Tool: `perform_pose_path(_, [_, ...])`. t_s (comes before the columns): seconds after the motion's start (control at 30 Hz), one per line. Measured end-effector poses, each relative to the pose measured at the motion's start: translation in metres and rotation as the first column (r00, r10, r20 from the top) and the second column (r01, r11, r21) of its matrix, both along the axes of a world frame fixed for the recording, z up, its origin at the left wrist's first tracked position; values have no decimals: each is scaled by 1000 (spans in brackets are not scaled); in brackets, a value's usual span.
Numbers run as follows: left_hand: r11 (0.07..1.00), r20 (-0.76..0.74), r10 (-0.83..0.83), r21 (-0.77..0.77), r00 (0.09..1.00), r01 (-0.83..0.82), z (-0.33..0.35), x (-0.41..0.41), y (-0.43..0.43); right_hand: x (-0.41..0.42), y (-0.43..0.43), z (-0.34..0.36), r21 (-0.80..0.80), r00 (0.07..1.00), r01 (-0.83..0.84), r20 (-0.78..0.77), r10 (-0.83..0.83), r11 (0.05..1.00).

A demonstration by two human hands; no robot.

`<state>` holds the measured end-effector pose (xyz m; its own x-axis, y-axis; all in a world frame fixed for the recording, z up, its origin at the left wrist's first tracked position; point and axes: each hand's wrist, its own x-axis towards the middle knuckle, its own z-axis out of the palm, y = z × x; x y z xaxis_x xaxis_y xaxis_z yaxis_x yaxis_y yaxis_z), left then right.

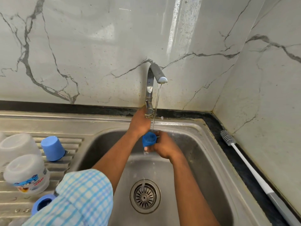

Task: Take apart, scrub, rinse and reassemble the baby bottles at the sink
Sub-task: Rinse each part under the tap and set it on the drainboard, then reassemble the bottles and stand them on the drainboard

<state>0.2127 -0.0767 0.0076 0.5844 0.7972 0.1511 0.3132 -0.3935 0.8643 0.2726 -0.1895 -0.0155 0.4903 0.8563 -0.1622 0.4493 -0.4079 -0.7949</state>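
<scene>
My right hand (164,146) grips a small blue bottle collar ring (149,140) over the sink basin (192,160), under a thin stream of water from the tap (154,75). My left hand (140,123) reaches to the tap's base and grips its lever there. On the draining board (76,128) at the left stand two clear bottle bodies upside down, one printed (26,174) and one plain (17,145). An inverted light-blue cap (53,148) and a blue ring (43,203) lie beside them.
A white-handled bottle brush (249,167) with grey bristles lies on the dark counter strip at the right, along the marble wall. The drain strainer (145,195) sits in the middle of the basin floor. My checked sleeve (79,199) covers part of the draining board.
</scene>
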Motion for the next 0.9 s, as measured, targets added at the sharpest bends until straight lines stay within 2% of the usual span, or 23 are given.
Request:
perform_pose_path(0.13, [993,-103,9,114,995,3,-7,15,12,6,2,0,68,998,1,-63,3,998])
perform_pose_path(0.27, [941,-370,10,318,929,117,-7,15,21,11,6,-5,108,989,87,-127,-74,990])
perform_pose_path(0.37, [953,-479,-23,255,878,165,-2,-2,32,12,4,-6,135,982,155,-134,-137,979])
perform_pose_path(0.5, [995,-315,6,98,949,27,-9,-33,7,12,-5,-2,145,980,197,-68,-189,970])
perform_pose_path(0.57, [997,-278,37,82,960,-15,-19,-54,-18,7,-12,0,156,981,190,0,-192,969])
perform_pose_path(0.73, [992,-346,-29,107,938,71,-41,-94,-71,-11,-36,11,193,969,159,158,-190,968])
perform_pose_path(0.9, [986,-369,-3,153,930,63,-42,-117,-102,-21,-66,25,209,970,143,165,-179,967])
